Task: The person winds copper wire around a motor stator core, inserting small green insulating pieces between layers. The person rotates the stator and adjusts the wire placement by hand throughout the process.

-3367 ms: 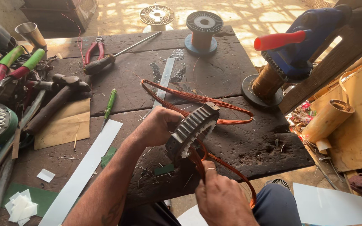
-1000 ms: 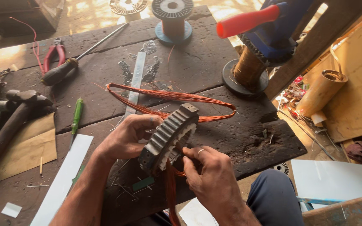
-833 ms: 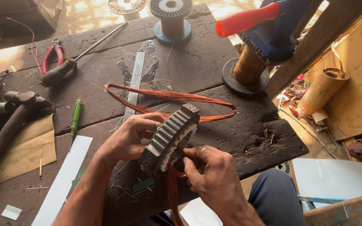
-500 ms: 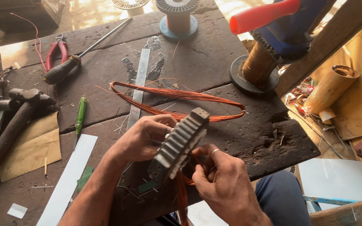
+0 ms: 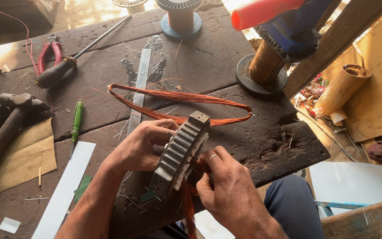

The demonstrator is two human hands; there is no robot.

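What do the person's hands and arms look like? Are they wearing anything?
Both arms are bare, with no sleeves or gloves. The left hand wears nothing. The right hand has a thin silver ring on one finger. No watch or bracelet shows.

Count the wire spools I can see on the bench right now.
3. One spool at top centre, a second cut off by the top edge beside it, and a copper-wound one under the blue tool at right. More may lie out of frame.
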